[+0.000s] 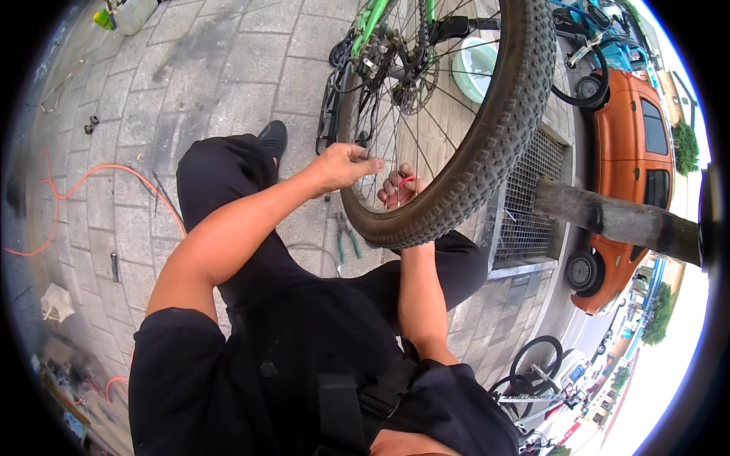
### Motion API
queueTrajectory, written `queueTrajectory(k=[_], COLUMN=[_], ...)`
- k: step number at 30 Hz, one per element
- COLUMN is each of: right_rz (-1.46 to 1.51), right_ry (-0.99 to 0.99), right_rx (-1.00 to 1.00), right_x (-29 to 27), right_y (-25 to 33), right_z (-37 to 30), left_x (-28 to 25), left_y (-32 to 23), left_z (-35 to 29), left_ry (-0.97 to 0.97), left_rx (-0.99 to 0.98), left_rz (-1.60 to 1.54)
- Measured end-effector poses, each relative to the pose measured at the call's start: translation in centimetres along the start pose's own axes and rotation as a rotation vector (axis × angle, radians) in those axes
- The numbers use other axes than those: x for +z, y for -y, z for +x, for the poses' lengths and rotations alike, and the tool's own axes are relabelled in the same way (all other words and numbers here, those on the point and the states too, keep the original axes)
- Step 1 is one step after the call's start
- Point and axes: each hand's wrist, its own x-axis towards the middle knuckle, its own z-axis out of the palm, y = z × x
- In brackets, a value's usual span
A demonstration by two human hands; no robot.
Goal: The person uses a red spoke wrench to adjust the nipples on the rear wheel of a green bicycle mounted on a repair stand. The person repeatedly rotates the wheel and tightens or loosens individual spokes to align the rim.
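Observation:
A bicycle wheel with a knobby black tyre (525, 99) stands upright in front of me, fitted to a bike with a green frame (371, 24). My left hand (346, 166) is closed at the wheel's near left side, thumb and fingers pinched at a spoke. Reaching under the tyre, my right hand (399, 190) has its fingers curled among the spokes close to the rim. A small red spoke wrench (407, 181) shows between those fingers; part of it is hidden by them. Green-handled pliers (348, 239) lie on the paving below the wheel.
An orange hose (114, 167) curves over the paving at left. A pale green basin (475, 68) sits behind the wheel. At right are a metal grate (532, 197), a tree trunk (608, 216) and an orange car (631, 137). Other bikes stand at lower right.

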Motion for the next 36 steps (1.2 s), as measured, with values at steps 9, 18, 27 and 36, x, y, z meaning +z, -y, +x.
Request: queueTrajectory(k=[9, 18, 27, 36], right_rz=[-0.886, -0.993, -0.831, -0.854], right_ry=[-0.265, -0.249, -0.291, -0.335], right_rx=[0.055, 0.05, 0.036, -0.047], right_x=[7.9, 8.8, 8.0, 5.5], right_y=[1.6, 1.5, 0.1, -1.0], right_z=[-2.0, -0.9, -1.3, -0.8], left_x=[-0.3, -0.5, -0.2, 0.3], left_y=[-0.9, -0.5, 0.5, 4.2], left_z=[-0.4, 0.1, 0.4, 3.1], left_ry=[0.034, 0.009, -0.011, -0.288], left_rx=[-0.026, -0.009, 0.025, 0.184], left_rz=[-0.003, 0.0, 0.052, 0.198])
